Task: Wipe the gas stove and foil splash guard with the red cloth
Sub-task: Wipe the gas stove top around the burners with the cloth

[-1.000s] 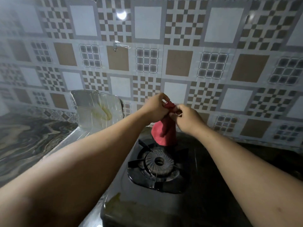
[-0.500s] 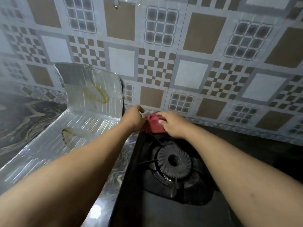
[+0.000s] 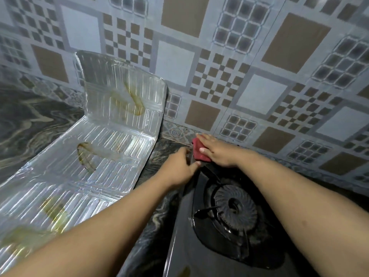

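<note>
The red cloth [image 3: 200,151] lies bunched on the far left corner of the black gas stove [image 3: 191,250], against the wall. My right hand [image 3: 218,151] presses flat on top of it and hides most of it. My left hand [image 3: 179,169] sits just left of the cloth with curled fingers at the stove's left rear edge; whether it grips anything is hidden. The foil splash guard [image 3: 111,154] stands to the left, bent into an upright back and a flat base, with brown grease stains on both.
The stove's burner and black pan support [image 3: 235,207] lie just in front of my hands. A dark marbled countertop [image 3: 30,120] runs under the foil and stove. The patterned tiled wall [image 3: 259,76] rises directly behind the cloth.
The cloth went from hanging in both hands above the burner down onto the stove's far left corner. My right hand flattened on it and my left hand drew slightly back.
</note>
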